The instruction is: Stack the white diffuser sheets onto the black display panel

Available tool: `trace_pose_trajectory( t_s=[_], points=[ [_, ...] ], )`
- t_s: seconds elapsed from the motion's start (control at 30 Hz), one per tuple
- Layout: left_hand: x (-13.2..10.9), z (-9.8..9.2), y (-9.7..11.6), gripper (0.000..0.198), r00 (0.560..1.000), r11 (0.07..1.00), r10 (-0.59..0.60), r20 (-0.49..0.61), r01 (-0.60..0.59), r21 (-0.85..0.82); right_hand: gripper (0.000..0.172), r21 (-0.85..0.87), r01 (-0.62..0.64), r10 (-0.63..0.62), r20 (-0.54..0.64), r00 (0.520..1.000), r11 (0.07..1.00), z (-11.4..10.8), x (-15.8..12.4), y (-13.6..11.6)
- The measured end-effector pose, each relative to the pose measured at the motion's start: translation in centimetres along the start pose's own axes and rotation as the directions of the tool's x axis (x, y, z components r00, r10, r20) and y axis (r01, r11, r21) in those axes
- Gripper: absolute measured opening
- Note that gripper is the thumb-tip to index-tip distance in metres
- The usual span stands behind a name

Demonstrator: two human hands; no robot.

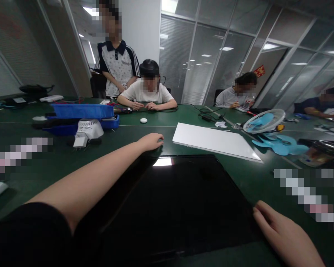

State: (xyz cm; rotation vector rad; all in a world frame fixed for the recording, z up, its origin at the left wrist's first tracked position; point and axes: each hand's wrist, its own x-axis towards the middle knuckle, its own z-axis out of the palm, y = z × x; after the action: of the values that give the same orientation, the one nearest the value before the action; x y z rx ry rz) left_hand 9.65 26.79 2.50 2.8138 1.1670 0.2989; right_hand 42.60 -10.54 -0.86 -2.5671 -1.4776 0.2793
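Observation:
A black flat screen panel [183,200], like a monitor, lies face up on the green table right in front of me, with a ceiling light mirrored near its far edge. My left arm crosses over its left side. Just past the far edge, my left hand [151,141] is low over the tabletop, its fingers loosely bent and nothing visible in them. At the panel's near right side, my right hand [281,230] is closed around the edge; its lower fingers are hidden.
Beyond the panel lies a white flat board [214,141]. To the right are blue fan blades [281,144] and a fan guard [264,120]. Blue bins [82,111] and a white fan motor housing [89,129] stand left. Several people are around the table's far side.

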Motion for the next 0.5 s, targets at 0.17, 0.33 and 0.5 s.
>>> trace_pose_trajectory(
  t_s=[0.17,0.33,0.5],
  points=[
    [7.5,3.3,2.5,0.062,0.994,0.995,0.095,0.047,-0.093,-0.047,0.049,0.038,0.023,-0.022,-0.024,0.999,0.999,0.1,-0.1,0.1],
    [9.4,4.9,3.6,0.06,0.985,0.987,0.159,0.066,-0.157,-0.034,0.049,0.061,0.034,-0.032,-0.037,0.999,0.998,0.0,0.0,0.0],
    [8.2,4.0,4.2,0.039,0.972,0.971,0.235,0.012,-0.235,0.044,0.045,0.094,0.083,-0.073,-0.106,0.992,0.992,0.0,-0.1,-0.2]
  ],
)
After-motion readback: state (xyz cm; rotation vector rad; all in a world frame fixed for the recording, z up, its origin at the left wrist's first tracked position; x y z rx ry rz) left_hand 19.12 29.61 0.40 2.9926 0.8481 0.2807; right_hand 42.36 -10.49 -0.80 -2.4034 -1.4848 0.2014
